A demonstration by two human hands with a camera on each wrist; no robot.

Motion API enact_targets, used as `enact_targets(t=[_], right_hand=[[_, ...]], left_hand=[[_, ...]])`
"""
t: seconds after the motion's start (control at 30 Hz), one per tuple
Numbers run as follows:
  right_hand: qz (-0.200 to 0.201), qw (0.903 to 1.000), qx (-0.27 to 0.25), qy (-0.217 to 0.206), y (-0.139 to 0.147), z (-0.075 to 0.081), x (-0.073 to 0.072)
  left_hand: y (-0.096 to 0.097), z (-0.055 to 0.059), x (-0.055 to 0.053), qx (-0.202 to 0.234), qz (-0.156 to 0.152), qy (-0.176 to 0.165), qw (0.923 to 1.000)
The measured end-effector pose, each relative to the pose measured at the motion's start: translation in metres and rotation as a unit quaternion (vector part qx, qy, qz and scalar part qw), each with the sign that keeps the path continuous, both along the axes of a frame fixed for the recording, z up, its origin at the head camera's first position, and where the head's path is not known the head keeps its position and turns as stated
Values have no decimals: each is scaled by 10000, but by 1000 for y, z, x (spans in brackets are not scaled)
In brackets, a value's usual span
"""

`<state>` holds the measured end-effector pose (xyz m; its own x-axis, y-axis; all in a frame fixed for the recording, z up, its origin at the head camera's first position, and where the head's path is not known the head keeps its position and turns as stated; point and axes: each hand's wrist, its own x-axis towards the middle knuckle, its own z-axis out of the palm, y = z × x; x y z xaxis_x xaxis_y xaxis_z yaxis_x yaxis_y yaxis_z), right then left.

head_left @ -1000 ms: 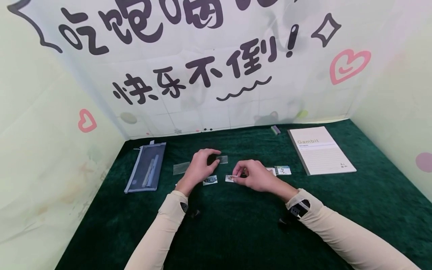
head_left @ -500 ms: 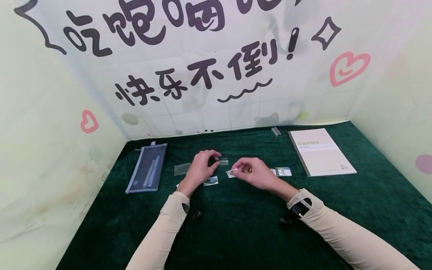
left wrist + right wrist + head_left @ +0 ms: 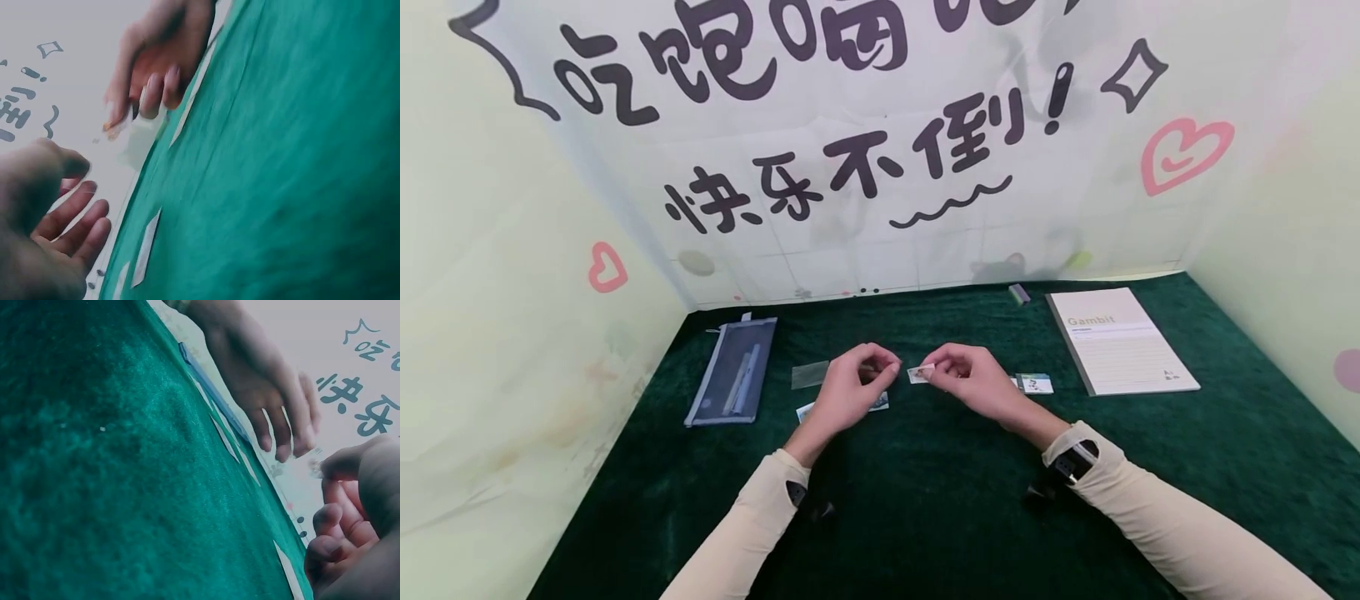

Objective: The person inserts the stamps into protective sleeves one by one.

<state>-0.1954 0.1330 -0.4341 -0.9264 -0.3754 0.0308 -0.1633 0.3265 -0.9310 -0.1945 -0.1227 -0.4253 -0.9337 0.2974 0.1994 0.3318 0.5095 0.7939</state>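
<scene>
My right hand [image 3: 973, 382] pinches a small picture card [image 3: 919, 374] between thumb and forefinger, raised off the green cloth. Facing it, my left hand [image 3: 850, 385] has thumb and forefinger together on what seems to be a small clear plastic sleeve, barely visible. In the left wrist view both the left hand [image 3: 56, 219] and the right hand [image 3: 162, 69] are above the cloth, a short gap apart. Beneath the left hand lie two picture cards, one card [image 3: 878, 402] partly covered by it. Another clear sleeve [image 3: 808, 375] lies behind the left wrist.
On the left lies a blue mesh pencil case [image 3: 730, 375] with pens inside. More cards [image 3: 1036, 383] are beside the right hand. A notebook [image 3: 1123, 342] lies at the right, and a small two-coloured block [image 3: 1019, 293] is near the back edge.
The clear sleeve by my left fingertips has left the cloth, and that hand has drawn toward me slightly. My right hand has lifted the picture card from the table.
</scene>
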Motion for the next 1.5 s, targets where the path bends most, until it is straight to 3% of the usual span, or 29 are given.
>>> enact_targets(t=[0.2, 0.33, 0.47, 0.63, 0.97, 1.27, 1.5], right_hand=[[84, 9997, -233, -81, -1, -1, 1], [76, 9996, -280, -43, -3, 0, 2], [-30, 9994, -337, -113, -4, -2, 3], [-116, 9983, -491, -290, -4, -4, 2], [-27, 9977, -550, -396, -3, -8, 1], [207, 9972, -596, -406, -3, -7, 4], [412, 9949, -757, -528, -3, -7, 5]], left_hand=[[3, -11, 22, 1135, 35, -410, 9927], [5, -24, 26, 1571, 76, -501, 9863], [3, -29, 26, 1854, 18, -723, 9800], [1, -29, 26, 1863, -72, -824, 9790], [1, -32, 23, 1899, 197, -851, 9779], [0, -33, 24, 1914, 479, -651, 9782], [-1, -30, 25, 1900, 458, -594, 9789]])
